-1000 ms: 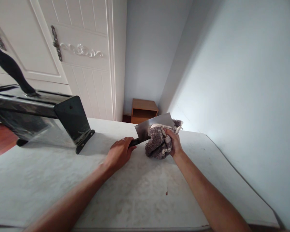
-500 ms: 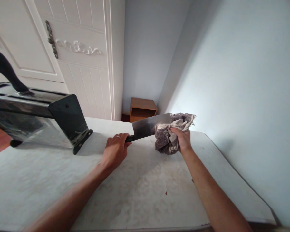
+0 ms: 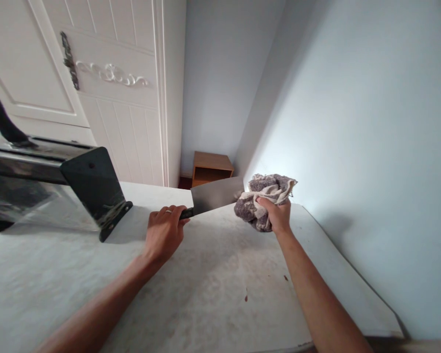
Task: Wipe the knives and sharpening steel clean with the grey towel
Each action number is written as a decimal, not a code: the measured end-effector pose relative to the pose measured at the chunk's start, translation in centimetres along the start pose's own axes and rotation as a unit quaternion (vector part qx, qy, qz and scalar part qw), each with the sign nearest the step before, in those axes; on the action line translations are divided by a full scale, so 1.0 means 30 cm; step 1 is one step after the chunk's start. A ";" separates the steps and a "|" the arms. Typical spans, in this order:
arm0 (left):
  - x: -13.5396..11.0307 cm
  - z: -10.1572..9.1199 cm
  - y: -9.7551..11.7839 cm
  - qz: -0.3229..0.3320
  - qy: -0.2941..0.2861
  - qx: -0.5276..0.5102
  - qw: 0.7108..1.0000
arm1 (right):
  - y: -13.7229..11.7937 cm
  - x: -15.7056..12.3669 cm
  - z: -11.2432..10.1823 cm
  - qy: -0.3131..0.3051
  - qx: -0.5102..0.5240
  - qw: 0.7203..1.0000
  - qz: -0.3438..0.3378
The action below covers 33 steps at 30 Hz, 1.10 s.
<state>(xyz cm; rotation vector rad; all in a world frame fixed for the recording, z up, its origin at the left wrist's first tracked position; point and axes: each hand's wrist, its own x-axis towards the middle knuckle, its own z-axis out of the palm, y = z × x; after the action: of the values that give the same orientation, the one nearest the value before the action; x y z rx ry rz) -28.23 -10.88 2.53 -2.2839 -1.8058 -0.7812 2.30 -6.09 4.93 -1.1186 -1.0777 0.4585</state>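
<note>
My left hand (image 3: 166, 229) is wrapped round the black handle of a cleaver (image 3: 217, 194), and a ring shows on one finger. The broad metal blade points right, held above the table. In my right hand (image 3: 278, 215) is a bunched grey-brown cloth (image 3: 266, 200) with pale edges, my thumb pressing on its near side. The cloth sits just beyond the blade's far end; whether the two still touch I cannot tell. Some of my right fingers are hidden behind the cloth.
A black and metal knife block (image 3: 84, 181) with clear sides stands on the left, a dark handle rising from it. The white table (image 3: 206, 289) has small brown marks. Behind are a white wardrobe (image 3: 125, 113), a small wooden cabinet (image 3: 213, 161) and a pale wall (image 3: 371, 122).
The cleaver has moved left, away from the cloth, so the blade's end that the cloth covered now shows. My right hand with the cloth has stayed nearly in place. The view has shifted slightly.
</note>
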 end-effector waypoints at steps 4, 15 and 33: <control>-0.002 -0.012 0.005 0.047 0.014 0.005 0.999 | -0.007 -0.012 -0.014 -0.162 0.024 0.985 0.052; -0.021 -0.012 0.029 0.042 0.020 -0.007 0.999 | 0.042 -0.048 0.015 -0.104 0.010 0.994 0.025; -0.029 0.017 0.050 -0.136 -0.014 -0.131 0.982 | 0.041 -0.070 0.024 -0.076 0.036 0.995 0.046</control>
<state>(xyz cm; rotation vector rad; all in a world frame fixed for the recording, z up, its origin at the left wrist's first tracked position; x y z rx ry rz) -26.79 -11.85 2.01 -2.2312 -2.1757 -1.0930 0.95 -6.84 2.91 -1.0863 -1.1350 0.6591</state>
